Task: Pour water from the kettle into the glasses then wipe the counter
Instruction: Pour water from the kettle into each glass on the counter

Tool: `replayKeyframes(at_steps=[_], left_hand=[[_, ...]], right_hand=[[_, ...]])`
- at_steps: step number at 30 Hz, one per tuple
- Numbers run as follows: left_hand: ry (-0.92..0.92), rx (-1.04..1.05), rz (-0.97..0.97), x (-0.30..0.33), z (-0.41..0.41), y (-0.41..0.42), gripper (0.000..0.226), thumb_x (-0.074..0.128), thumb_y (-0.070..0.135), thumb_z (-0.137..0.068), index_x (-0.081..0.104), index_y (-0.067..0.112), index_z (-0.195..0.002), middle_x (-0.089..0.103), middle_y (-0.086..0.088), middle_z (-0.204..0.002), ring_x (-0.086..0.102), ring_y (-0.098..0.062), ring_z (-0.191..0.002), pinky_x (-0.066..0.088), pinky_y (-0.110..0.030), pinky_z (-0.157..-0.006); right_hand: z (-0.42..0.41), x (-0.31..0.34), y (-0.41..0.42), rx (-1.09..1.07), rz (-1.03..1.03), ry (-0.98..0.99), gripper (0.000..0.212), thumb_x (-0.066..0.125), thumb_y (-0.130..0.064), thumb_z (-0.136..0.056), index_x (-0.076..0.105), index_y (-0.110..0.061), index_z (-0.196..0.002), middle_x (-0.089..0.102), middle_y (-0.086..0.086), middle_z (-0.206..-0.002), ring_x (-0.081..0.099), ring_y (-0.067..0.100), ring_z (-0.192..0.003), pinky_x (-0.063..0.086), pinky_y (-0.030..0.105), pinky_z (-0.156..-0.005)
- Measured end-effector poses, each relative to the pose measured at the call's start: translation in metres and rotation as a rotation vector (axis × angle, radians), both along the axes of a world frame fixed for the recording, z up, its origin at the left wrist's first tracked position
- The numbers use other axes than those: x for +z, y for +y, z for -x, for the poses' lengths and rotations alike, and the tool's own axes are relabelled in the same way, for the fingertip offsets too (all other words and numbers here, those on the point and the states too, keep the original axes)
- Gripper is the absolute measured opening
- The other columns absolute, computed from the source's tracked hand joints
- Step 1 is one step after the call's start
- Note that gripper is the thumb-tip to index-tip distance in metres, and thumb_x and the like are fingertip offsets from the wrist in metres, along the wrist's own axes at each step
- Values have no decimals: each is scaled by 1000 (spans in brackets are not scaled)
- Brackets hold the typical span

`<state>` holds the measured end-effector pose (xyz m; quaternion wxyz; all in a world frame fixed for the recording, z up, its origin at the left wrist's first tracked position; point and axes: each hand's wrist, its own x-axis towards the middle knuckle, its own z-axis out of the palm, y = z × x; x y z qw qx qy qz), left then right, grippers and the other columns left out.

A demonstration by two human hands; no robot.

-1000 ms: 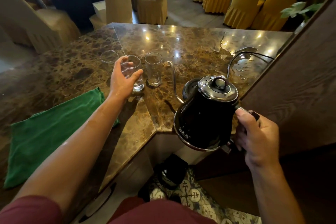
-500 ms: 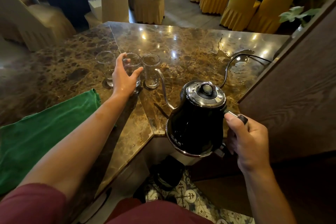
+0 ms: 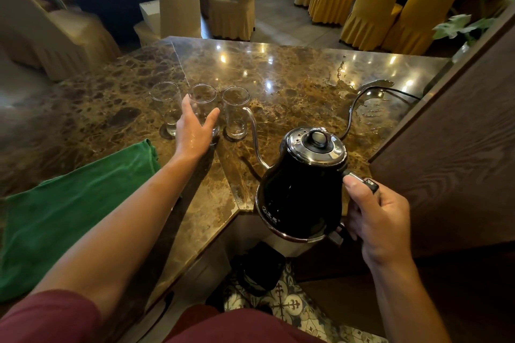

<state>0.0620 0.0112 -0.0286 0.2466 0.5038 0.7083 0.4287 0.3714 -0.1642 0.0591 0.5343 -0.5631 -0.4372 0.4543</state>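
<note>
Head view, right hand [image 3: 381, 220] gripping kettle [image 3: 303, 184] (spout near glass), left hand [image 3: 195, 131] cupping middle glass [image 3: 204, 108]

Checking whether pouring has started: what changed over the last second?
The kettle, gripped by the right hand, moved toward the glasses; its spout now nears the right glass. No water flows yet. The left hand stays around the middle glass; the green cloth is unmoved.
</note>
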Motion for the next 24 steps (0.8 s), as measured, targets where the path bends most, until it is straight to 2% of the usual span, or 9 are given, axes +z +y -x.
replayKeyframes(at_steps=[4,7,9,12,19,21,24], left_hand=[[66,7,16,-1,-8,-23,85,52,52,-102,6,14,-163,30,-14,-165,35,-32,-149,33,-47,-117],[289,19,-18,-6,-13,-45,82,47,57,-101,12,14,-162,24,-12,-168,27,-30,-153,32,-52,-119],[422,16,-53,-8,-14,-57,82,45,61,-100,15,14,-161,23,-13,-167,25,-31,-153,33,-56,-118],[516,11,-86,-7,-17,-66,84,47,64,-99,17,15,-161,21,-14,-167,25,-33,-153,33,-58,-117],[460,-53,-211,8,-36,-66,92,53,70,-93,23,13,-159,42,-12,-158,39,-28,-146,36,-56,-116],[401,-91,-231,11,-44,-63,93,56,68,-93,21,14,-160,41,-11,-159,40,-28,-145,38,-53,-115],[248,-131,-221,12,-54,-57,96,59,66,-92,14,18,-162,38,-11,-161,40,-28,-146,40,-50,-114]], right_hand=[[0,1,-1,-20,13,27,58,73,-45,-79,46,5,-67,37,2,-49,28,18,-43,26,26,-39],[-2,2,-2,-29,12,31,61,73,-45,-78,44,7,-67,36,2,-48,28,16,-41,25,26,-38],[-3,2,-2,-32,10,35,57,74,-46,-77,49,5,-70,36,2,-48,28,16,-40,25,25,-38],[-3,2,-1,-30,4,35,53,73,-45,-78,51,3,-71,36,1,-48,29,15,-40,25,26,-38],[-6,5,-5,-18,-25,16,59,72,-40,-83,40,6,-66,36,1,-49,28,15,-39,24,26,-38],[-9,6,-7,-12,-32,9,57,73,-41,-83,43,4,-65,37,1,-49,29,17,-40,25,27,-38],[-11,8,-9,-18,-44,0,65,73,-43,-82,35,7,-66,36,4,-50,29,17,-41,24,28,-39]])
